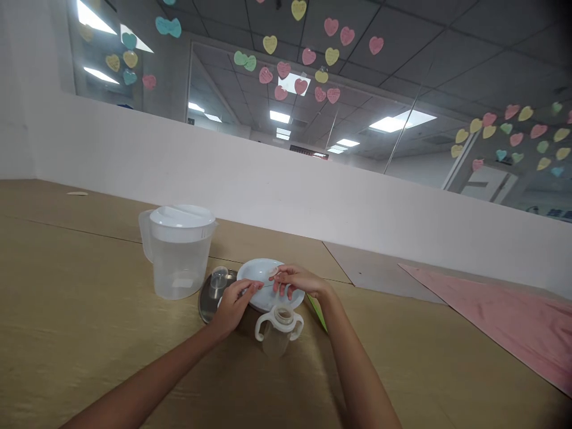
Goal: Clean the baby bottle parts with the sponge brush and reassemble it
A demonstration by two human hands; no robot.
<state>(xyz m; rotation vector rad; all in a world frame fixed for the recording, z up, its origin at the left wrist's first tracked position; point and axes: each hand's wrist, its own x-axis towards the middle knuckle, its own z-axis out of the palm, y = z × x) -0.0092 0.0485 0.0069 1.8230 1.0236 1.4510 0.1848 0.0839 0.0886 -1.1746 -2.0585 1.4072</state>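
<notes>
My left hand (233,305) is over the near left side of a white dish (257,267), fingers drawn together; what they hold, if anything, is too small to make out. Above the dish's right side, the curled fingers of my right hand (298,281) pinch a small whitish piece (273,273). A thin, faint line seems to run between my hands. Just in front of them a clear baby bottle (276,339) with two white handles stands upright, its top uncovered. Left of the dish, a small clear cap (218,278) rests on a dark metal tray (208,302).
A lidded clear pitcher (181,262) with liquid in it stands at the back left. A green strip (318,313) lies by my right wrist. Pink cloth (504,316) covers the table's right side. A low white wall (268,185) with glass above borders the back.
</notes>
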